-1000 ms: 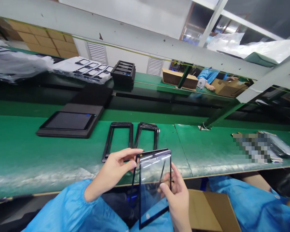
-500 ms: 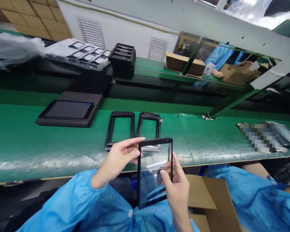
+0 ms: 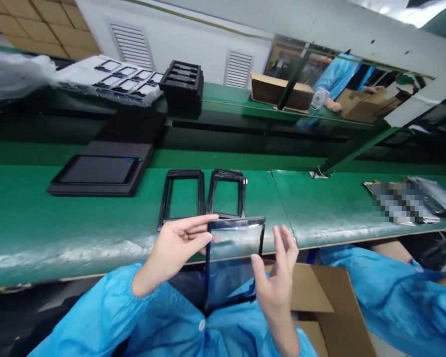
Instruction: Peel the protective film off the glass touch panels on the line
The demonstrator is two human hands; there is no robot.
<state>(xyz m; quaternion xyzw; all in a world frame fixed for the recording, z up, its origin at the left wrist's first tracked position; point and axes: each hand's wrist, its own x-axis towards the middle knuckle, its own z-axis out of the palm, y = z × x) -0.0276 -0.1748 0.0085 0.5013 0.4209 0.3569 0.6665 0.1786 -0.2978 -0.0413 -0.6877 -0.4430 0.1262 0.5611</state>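
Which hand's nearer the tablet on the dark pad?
Left. Left hand grips the clear panel by its left edge, right of the tablet; right hand is farther right.

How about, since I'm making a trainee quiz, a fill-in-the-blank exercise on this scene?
1. The clear panel is pinched near an upper corner by the ____ hand.
2. Black frames lie in ____ stacks on the green bench.
3. The person's sleeves are coloured ____.

Missing words: left; two; blue.

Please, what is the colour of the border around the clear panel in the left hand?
Black; the border shows best in the head view.
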